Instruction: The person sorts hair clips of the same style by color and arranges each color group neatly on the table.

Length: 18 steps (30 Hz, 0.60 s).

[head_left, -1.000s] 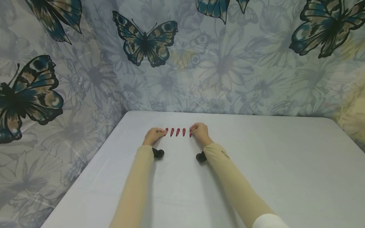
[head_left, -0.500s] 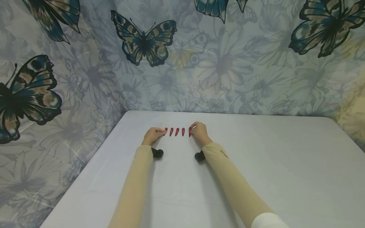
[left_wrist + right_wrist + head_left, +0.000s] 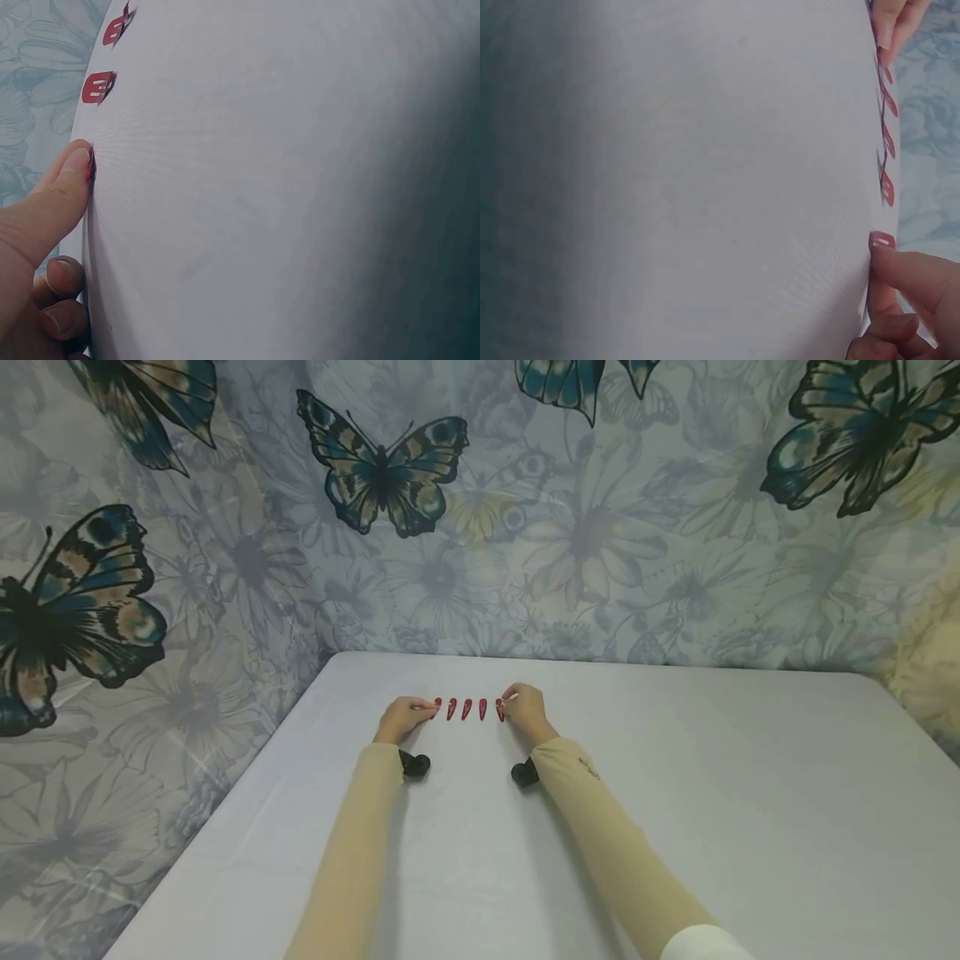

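Observation:
Several red snap hair clips lie in a row across the far part of the white table. My left hand (image 3: 403, 718) pinches the leftmost hair clip (image 3: 438, 702) between thumb and finger; in the left wrist view only a thin red edge of that hair clip (image 3: 91, 171) shows at the thumb tip. At the row's right end, my right hand (image 3: 528, 713) pinches the rightmost hair clip (image 3: 500, 710), whose slotted end (image 3: 883, 240) sticks out past the fingertips in the right wrist view. Between the hands are three more, including a middle hair clip (image 3: 467, 708).
The white table (image 3: 675, 793) reaches back to a wall covering (image 3: 585, 560) with butterflies and flowers. A second such covering (image 3: 210, 693) runs along the left edge. Black wrist cameras (image 3: 416, 765) sit at both cuffs.
The rightmost hair clip has turned slightly in my right fingers, from nearly upright in view to a small tilt. My left hand and the other hair clips stay in place.

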### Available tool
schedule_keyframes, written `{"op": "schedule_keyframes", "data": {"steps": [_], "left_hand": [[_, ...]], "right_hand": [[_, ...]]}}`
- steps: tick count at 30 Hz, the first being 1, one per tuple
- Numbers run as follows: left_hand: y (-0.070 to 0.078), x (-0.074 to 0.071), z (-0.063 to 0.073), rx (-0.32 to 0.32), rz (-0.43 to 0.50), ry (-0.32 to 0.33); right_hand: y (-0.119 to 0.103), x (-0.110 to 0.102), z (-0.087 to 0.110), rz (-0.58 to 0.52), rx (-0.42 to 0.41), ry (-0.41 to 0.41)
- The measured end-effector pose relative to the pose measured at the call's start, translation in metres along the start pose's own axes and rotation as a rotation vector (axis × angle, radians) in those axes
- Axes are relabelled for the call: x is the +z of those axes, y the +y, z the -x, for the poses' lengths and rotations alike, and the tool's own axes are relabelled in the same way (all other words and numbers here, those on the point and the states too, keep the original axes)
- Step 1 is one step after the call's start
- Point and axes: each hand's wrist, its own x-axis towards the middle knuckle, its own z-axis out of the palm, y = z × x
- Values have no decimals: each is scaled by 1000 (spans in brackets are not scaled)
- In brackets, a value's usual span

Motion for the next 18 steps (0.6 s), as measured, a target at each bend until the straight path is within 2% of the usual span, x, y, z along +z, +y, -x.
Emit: {"op": "schedule_keyframes", "data": {"steps": [3, 6, 9, 15, 18], "left_hand": [[0, 0, 0, 8, -2, -1], [-1, 1, -1, 10, -4, 2], [-2, 2, -1, 14, -7, 4], [-2, 1, -2, 23, -26, 2], [-3, 1, -4, 36, -45, 6]], "right_hand": [[9, 6, -8, 30, -18, -11], [4, 4, 0, 51, -34, -28], [-17, -11, 19, 69, -37, -26], [-78, -54, 68, 85, 13, -7], [-88, -60, 76, 99, 17, 7]]}}
